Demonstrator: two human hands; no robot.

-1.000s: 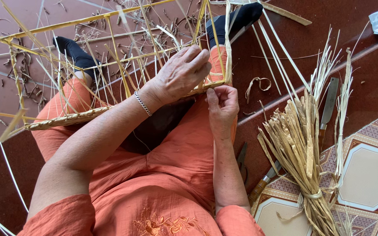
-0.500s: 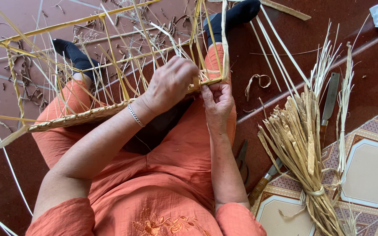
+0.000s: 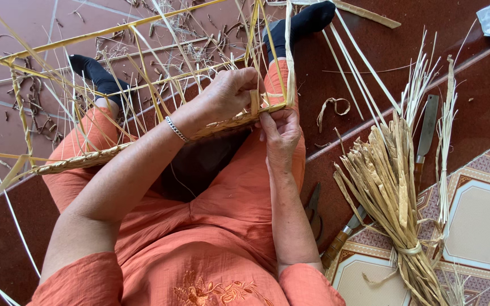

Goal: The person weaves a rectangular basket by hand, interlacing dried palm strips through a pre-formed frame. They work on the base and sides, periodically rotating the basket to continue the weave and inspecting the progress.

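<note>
Left hand [image 3: 231, 93] lower, seemingly pinching strip [image 3: 254, 102].

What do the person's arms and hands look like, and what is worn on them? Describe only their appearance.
Both arms are bare from the upper arm down, with short orange sleeves above that match the rest of the clothing. The left hand has a thin silver chain bracelet at the wrist. The right hand wears nothing: no gloves, rings or watch can be seen.

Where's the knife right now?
In the head view, the knife lies on the floor at the person's right, just beyond the tied straw bundle, blade pointing away.
</note>
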